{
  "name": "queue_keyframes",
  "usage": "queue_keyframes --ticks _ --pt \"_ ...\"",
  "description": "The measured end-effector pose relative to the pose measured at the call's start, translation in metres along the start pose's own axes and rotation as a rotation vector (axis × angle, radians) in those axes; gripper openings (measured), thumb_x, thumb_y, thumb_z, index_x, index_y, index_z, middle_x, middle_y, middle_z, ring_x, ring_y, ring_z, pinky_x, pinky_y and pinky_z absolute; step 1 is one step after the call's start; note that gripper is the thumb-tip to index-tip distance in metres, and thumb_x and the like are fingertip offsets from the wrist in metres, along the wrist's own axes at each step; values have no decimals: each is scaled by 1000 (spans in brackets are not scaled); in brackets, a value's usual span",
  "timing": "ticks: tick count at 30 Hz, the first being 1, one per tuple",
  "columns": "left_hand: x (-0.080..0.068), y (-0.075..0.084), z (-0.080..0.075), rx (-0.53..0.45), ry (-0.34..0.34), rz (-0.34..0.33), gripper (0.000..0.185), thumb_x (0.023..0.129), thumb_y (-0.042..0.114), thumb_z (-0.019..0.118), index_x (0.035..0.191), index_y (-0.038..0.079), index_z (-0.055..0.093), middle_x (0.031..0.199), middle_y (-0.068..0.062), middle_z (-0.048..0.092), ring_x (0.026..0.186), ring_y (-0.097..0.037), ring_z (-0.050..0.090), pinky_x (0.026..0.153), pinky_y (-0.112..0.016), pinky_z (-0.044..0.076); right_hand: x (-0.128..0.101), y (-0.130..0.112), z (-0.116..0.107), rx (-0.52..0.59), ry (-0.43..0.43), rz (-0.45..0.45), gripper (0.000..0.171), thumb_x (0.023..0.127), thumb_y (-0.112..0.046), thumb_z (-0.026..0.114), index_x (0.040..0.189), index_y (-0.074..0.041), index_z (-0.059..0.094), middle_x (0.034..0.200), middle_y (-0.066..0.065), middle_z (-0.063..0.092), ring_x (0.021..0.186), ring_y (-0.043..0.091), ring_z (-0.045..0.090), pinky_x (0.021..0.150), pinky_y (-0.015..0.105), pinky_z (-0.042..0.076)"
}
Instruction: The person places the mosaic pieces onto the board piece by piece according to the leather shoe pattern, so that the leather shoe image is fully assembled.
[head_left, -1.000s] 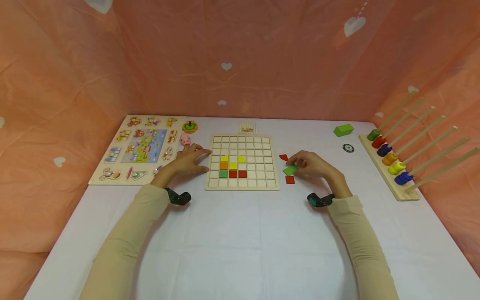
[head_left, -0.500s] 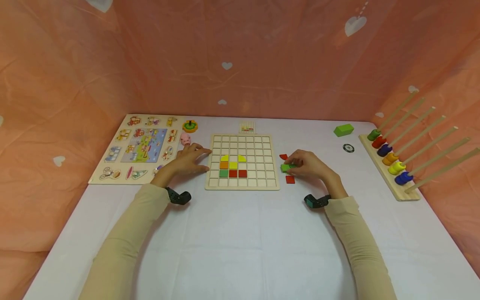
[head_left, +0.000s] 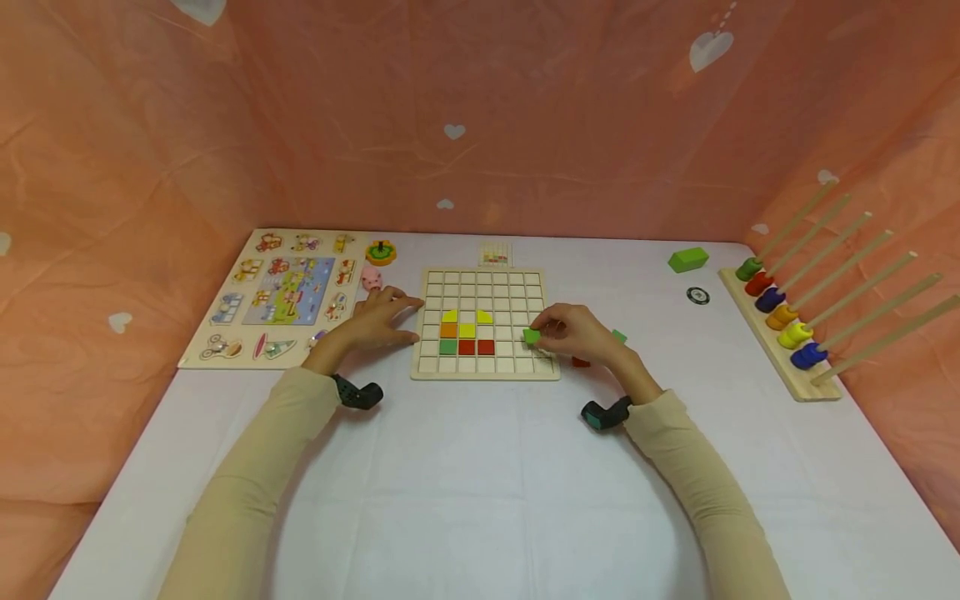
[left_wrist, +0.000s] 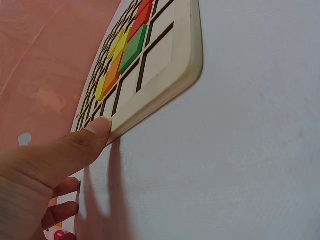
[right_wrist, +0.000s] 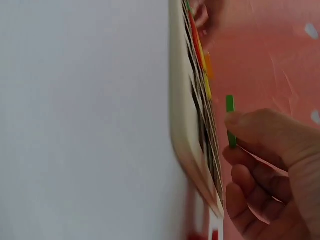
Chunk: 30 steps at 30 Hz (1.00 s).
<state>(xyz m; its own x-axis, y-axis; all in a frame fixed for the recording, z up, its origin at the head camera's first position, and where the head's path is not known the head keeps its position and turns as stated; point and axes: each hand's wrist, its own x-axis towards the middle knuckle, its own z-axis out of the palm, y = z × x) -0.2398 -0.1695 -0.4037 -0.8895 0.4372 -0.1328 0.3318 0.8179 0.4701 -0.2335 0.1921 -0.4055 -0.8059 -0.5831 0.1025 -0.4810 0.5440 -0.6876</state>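
My right hand (head_left: 576,335) pinches a green square tile (head_left: 531,337) between thumb and fingers, over the right part of the wooden grid board (head_left: 487,372). In the right wrist view the green tile (right_wrist: 230,120) appears edge-on, raised above the board. My left hand (head_left: 379,321) rests at the board's left edge with its fingers spread; in the left wrist view the thumb (left_wrist: 100,128) touches the rim. Set in the grid are yellow tiles (head_left: 467,332), an orange tile (head_left: 448,331), a green tile (head_left: 447,347) and red tiles (head_left: 486,347).
Beside my right wrist lie another green tile (head_left: 619,337) and a red tile (head_left: 581,362), partly hidden. A picture puzzle board (head_left: 202,333) stands left, with a pink pig piece (head_left: 371,278). A pattern card (head_left: 496,254) lies behind the grid. Right are a green block (head_left: 687,260), a round token (head_left: 697,296) and a peg rack (head_left: 813,387).
My right hand has picked up a green tile from the loose pieces and carried it left over the board. Another green tile now shows behind the wrist. The left hand stays in place.
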Motion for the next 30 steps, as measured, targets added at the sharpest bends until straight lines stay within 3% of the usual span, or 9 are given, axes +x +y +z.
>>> queue_keyframes --ticks 8,14,30 --pt "1 -2 1 4 -3 4 62 83 32 69 138 14 45 134 -18 35 123 -36 26 97 -57 23 8 -10 19 5 -40 -69 25 79 -12 74 102 -4 66 99 4 65 87 15 58 78 30 47" --pt "1 -2 1 11 0 5 63 83 31 69 138 13 45 134 -18 35 123 -37 26 97 -58 23 11 -13 29 -29 -17 -121 18 80 -12 73 97 -6 69 96 3 64 91 15 57 82 31 46" --pt "0 -2 0 1 -1 12 63 84 32 69 139 13 44 134 -19 35 123 -37 26 96 -58 22 11 -13 34 -76 -7 -163 17 83 -11 70 100 -9 71 97 2 61 84 14 53 72 29 44"
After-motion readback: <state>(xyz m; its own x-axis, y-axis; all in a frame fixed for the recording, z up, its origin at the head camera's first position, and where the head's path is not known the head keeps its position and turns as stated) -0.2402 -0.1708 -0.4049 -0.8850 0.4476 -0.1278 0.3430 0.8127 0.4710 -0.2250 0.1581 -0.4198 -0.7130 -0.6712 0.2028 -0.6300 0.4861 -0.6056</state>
